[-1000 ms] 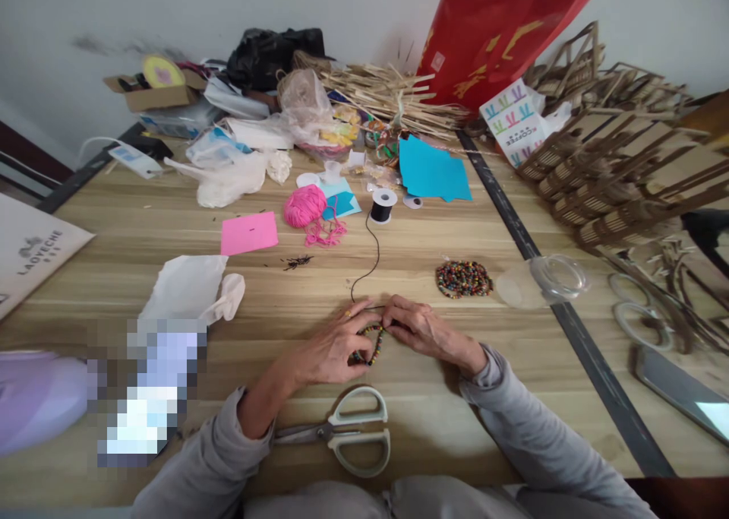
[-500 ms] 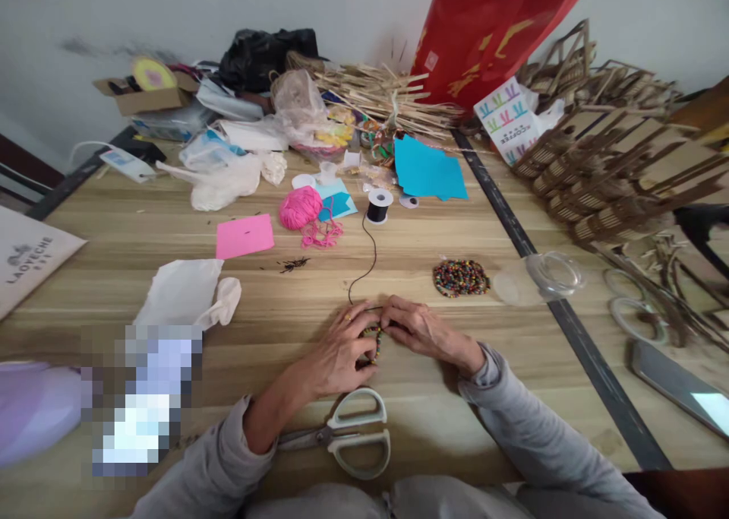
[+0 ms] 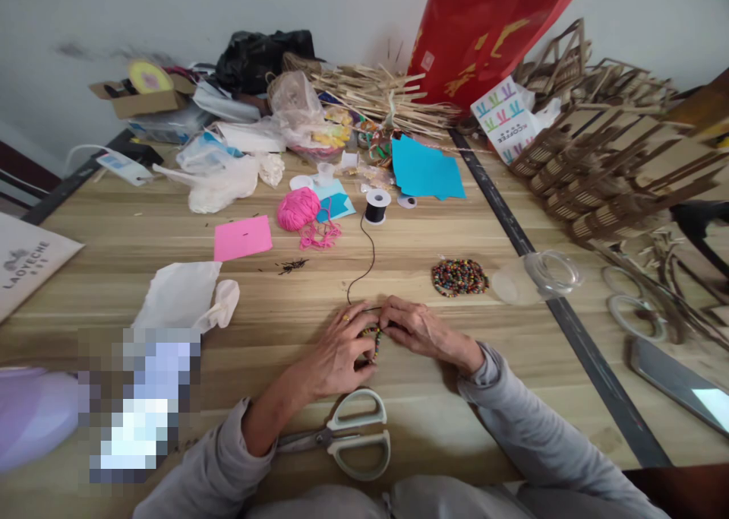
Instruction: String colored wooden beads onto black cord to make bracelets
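A small loop of multicoloured beads point(image 3: 377, 343) lies on the table between my two hands. My left hand point(image 3: 342, 348) is curled over the loop's left side, its fingers closed on the beads and cord. At the loop's right edge, my right hand point(image 3: 414, 327) pinches the cord, its fingertips partly hidden. Thin black cord point(image 3: 373, 253) runs from a white-flanged spool point(image 3: 376, 207) down to my fingers. White-handled scissors point(image 3: 360, 437) rest just below my left hand. A heap of bead strands point(image 3: 459, 277) sits to the right of my hands.
Short black cord bits point(image 3: 292, 266), a pink sheet point(image 3: 243, 238) and pink yarn point(image 3: 298, 209) lie beyond my left hand. Blue sheets point(image 3: 428, 168) are farther back. A clear plastic container point(image 3: 521, 280) stands right of the bead heap; woven baskets point(image 3: 592, 173) crowd the right side.
My hands stay almost in place, still holding the bead loop and cord. The background has shifted slightly left in view with a small head movement.
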